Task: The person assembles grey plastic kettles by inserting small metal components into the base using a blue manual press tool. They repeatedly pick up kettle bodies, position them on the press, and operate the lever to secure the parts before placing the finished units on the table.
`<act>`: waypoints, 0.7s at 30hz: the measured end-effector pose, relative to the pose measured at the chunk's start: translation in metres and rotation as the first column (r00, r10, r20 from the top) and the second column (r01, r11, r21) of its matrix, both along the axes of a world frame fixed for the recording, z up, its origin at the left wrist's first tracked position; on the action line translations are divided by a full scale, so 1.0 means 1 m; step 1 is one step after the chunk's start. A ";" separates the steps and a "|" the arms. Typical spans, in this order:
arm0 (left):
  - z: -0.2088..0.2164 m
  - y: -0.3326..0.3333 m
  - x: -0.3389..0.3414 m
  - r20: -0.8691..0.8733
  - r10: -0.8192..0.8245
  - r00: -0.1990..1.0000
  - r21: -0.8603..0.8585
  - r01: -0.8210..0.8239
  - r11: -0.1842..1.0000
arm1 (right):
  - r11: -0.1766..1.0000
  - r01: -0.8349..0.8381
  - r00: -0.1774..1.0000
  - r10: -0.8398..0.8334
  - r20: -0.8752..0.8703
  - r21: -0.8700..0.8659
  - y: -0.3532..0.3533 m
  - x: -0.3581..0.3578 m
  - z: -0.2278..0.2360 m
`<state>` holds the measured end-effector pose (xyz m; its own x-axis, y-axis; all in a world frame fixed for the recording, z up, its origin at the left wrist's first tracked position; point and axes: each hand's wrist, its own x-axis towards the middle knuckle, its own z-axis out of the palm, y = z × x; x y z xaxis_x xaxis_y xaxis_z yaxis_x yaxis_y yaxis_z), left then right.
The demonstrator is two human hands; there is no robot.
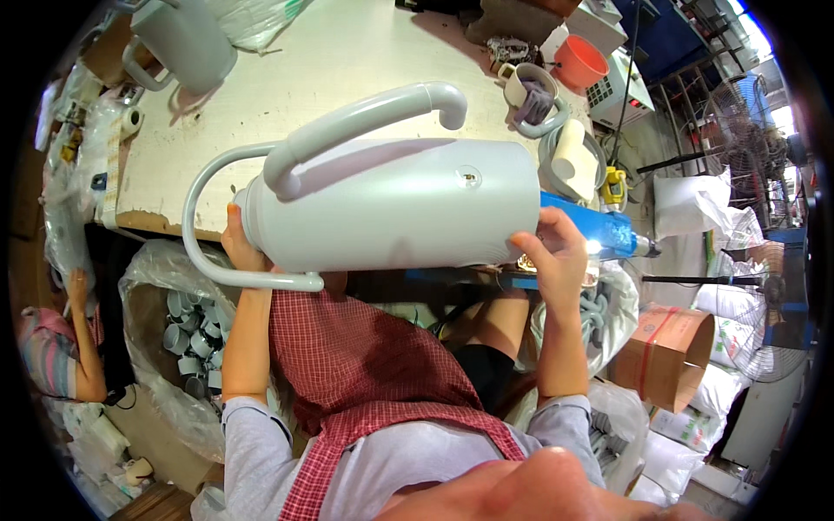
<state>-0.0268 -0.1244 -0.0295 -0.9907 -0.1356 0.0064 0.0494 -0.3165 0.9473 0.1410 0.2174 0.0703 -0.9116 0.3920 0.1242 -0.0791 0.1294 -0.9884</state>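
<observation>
A light grey thermos jug (400, 208) lies on its side in the air in front of me, above the table's near edge. It has a thick curved side handle (356, 122) on top and a thinner bail handle (195, 208) looping round its neck end. My left hand (241, 241) grips the neck end, its fingers partly hidden behind the jug. At the base end, my right hand (556, 252) holds the rim between thumb and fingers. Just beyond the base, partly hidden, sits a blue tool-like object (608, 233) with a dark tip.
On the table (347, 52) stand another grey jug (187, 52), a red-orange cup (580, 61) and a beige cup (530, 87). A plastic bag of grey parts (195, 334) is at lower left. A cardboard box (665, 356) and fans (751, 122) stand right. Another person (61, 347) is at left.
</observation>
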 end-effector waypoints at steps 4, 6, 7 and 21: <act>-0.010 -0.006 -0.001 -0.068 0.051 0.996 -0.056 -0.055 0.997 | 0.942 -0.038 0.992 -0.005 0.126 0.333 0.004 -0.001 0.013; -0.013 -0.021 -0.002 -0.091 0.012 0.996 -0.120 -0.023 0.993 | 0.789 0.064 0.998 -0.043 -0.050 0.611 0.001 -0.019 0.044; -0.015 -0.028 0.000 -0.099 -0.008 0.995 -0.154 -0.007 0.988 | 0.751 0.165 0.978 -0.043 -0.203 0.639 -0.003 -0.032 0.052; 0.005 -0.017 -0.007 -0.131 0.052 0.990 -0.145 -0.071 0.987 | 0.927 -0.368 0.914 0.375 -0.153 0.072 -0.018 -0.088 0.049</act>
